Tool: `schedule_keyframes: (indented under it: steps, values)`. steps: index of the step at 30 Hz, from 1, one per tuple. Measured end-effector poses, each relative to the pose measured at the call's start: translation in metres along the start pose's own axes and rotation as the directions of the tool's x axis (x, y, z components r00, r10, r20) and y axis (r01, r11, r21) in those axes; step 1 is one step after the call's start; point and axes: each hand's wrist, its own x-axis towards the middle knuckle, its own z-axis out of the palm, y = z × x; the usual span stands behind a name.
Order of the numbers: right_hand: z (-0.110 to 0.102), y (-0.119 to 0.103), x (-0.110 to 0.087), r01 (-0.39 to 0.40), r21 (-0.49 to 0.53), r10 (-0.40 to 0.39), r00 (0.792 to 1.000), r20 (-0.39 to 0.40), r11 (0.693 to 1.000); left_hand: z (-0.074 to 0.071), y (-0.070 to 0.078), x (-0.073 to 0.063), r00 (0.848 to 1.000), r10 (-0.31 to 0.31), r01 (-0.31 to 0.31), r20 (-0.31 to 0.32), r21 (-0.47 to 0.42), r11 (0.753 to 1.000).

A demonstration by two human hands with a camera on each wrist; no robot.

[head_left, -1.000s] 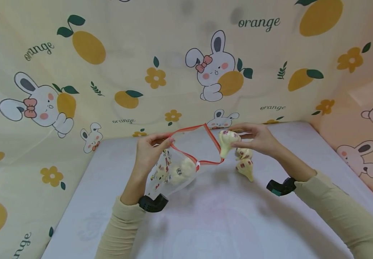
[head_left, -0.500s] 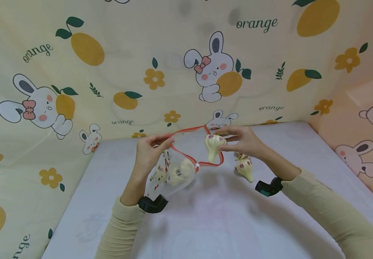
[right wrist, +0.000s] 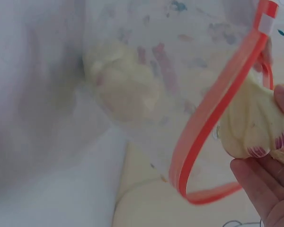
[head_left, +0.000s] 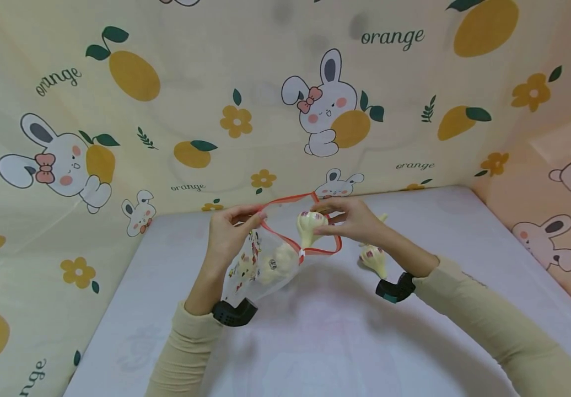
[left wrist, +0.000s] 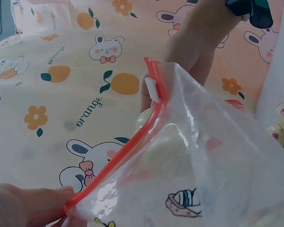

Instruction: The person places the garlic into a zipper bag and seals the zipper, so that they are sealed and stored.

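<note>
My left hand (head_left: 231, 229) pinches the red zip edge of a clear printed zip bag (head_left: 246, 275), whose mouth gapes toward the right. Inside it lies at least one pale garlic bulb (right wrist: 118, 80), blurred through the plastic. My right hand (head_left: 352, 220) grips another garlic bulb (head_left: 310, 223) with purple-streaked root end up and stem down, right at the bag's mouth. In the right wrist view, thumb and fingers (right wrist: 260, 184) hold that bulb beside the red rim. A white slider (left wrist: 152, 90) sits on the zip in the left wrist view.
More garlic bulbs (head_left: 373, 260) lie on the white table (head_left: 315, 342) behind and below my right forearm, partly hidden by it. A cloth wall (head_left: 265, 66) printed with rabbits and oranges stands along the table's back edge. Black cameras (head_left: 396, 288) sit on both wrists.
My right hand has moved left with the garlic bulb, from the right side of the bag's rim to its mouth. My left hand and the bag have stayed almost still.
</note>
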Motion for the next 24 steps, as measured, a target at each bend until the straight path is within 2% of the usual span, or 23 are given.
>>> schedule_keyframes:
  steps: [5,14,24]
  values:
    - [0.009,-0.004,0.005,0.016,0.017,-0.016,1.000,0.013,1.000,0.000,-0.001,0.000,1.000,-0.003,0.003,0.002,0.008,1.000]
    - [0.021,-0.007,0.013,-0.009,0.041,0.007,0.998,0.060,0.999,0.001,-0.003,0.001,1.000,0.007,-0.007,-0.008,0.002,1.000]
    - [0.027,-0.013,0.012,-0.032,0.107,0.022,0.995,0.100,0.994,0.002,0.001,-0.001,1.000,-0.007,0.007,-0.027,-0.010,1.000]
